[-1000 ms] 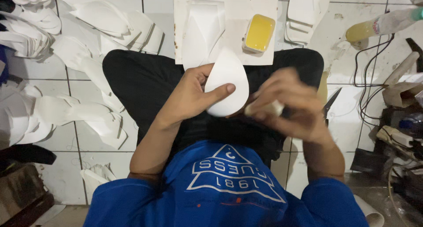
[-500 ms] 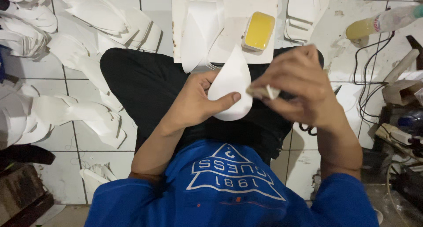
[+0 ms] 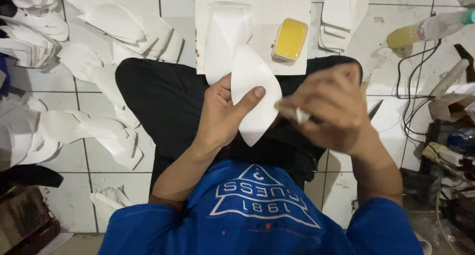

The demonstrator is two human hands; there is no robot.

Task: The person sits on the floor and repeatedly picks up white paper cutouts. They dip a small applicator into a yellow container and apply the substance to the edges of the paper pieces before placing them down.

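Observation:
My left hand (image 3: 222, 111) holds a white curved piece of sheet material (image 3: 255, 94) upright over my lap, thumb pressed on its face. My right hand (image 3: 331, 109) is closed around a small brush (image 3: 292, 114) whose tip touches the piece's right edge. In front of my knees lies a white board (image 3: 302, 5) carrying a stack of similar white pieces (image 3: 225, 32) and a small tub of yellow glue (image 3: 291, 40).
Many white cut pieces (image 3: 123, 32) lie scattered over the tiled floor at left, and another stack (image 3: 341, 17) lies right of the board. A bottle with yellow liquid (image 3: 425, 30), black cables (image 3: 410, 101) and cluttered tools (image 3: 450, 136) are at right.
My left hand has lifted the white piece up and away from me, tilting it more upright. My right hand with the brush moved from the piece's lower right to its right edge.

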